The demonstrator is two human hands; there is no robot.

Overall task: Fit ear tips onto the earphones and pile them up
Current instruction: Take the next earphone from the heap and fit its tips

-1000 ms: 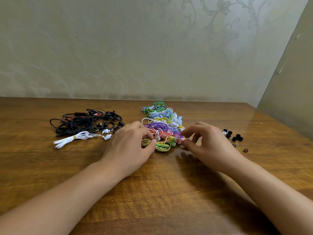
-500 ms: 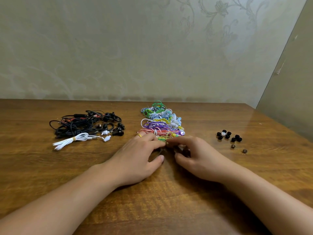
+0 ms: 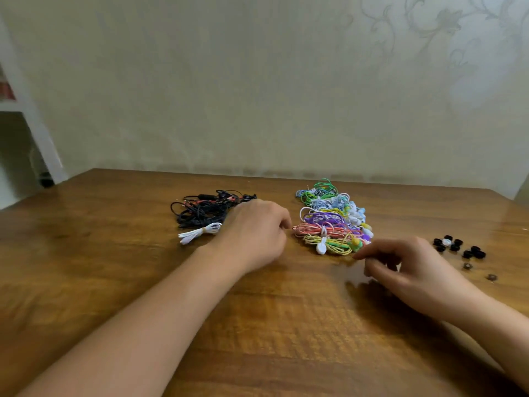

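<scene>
left hand (image 3: 252,233) off coloured earphones (image 3: 332,222) | grips empty (curled) | right hand (image 3: 406,270) withdrawn

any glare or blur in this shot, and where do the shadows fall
Head view: a pale sheen on the table between the hands; the right hand casts a dark shadow beneath itself; the ear tips look soft; the far table edge bows from wide-angle distortion.

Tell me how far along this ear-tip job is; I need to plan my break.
Done: coloured earphones lie bundled in a row, though whether tips are fitted is too small to tell. In hand: nothing visible; the left hand sits between the piles, the right hand hovers near the yellow bundle, fingers curled. Left: loose ear tips wait at the right, and the black earphones are tangled.
</scene>
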